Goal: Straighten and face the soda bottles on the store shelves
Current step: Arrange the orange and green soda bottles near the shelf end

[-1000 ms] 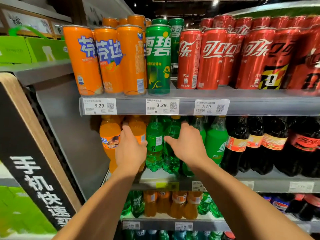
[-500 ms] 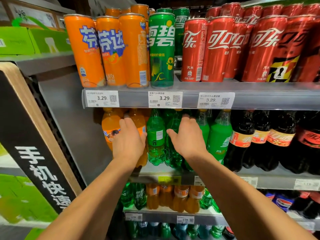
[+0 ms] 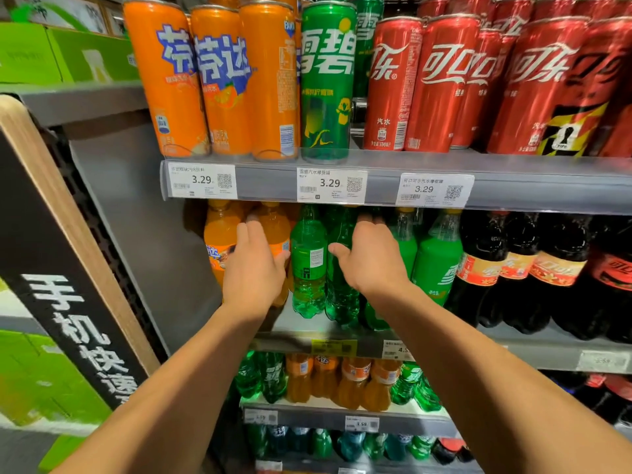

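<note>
Middle shelf (image 3: pixel 513 340), soda bottles in three blocks: orange at the left, green in the centre, dark cola bottles (image 3: pixel 485 268) to the right. The green bottle (image 3: pixel 307 261) standing between my two hands shows its printed back panel, so I judge it not yet faced; its green neighbour (image 3: pixel 342 295) leans slightly. Risk, as I read it: the rows are tightly packed and stand near the front edge, so a sideways push or a fast twist could topple a neighbour, tip the ranks behind, or slide a bottle off the lip. My left hand (image 3: pixel 254 268) lies flat, fingers straight, against the nearer orange bottle (image 3: pixel 273 230), its thumb beside the green bottle, clasping nothing. My right hand (image 3: pixel 371 258) is likewise spread, thumb wide, its fingers laid over the green bottles' shoulders without closing round any. Slim cans (image 3: pixel 219 80) fill the shelf above, over price tags (image 3: pixel 330 184).
</note>
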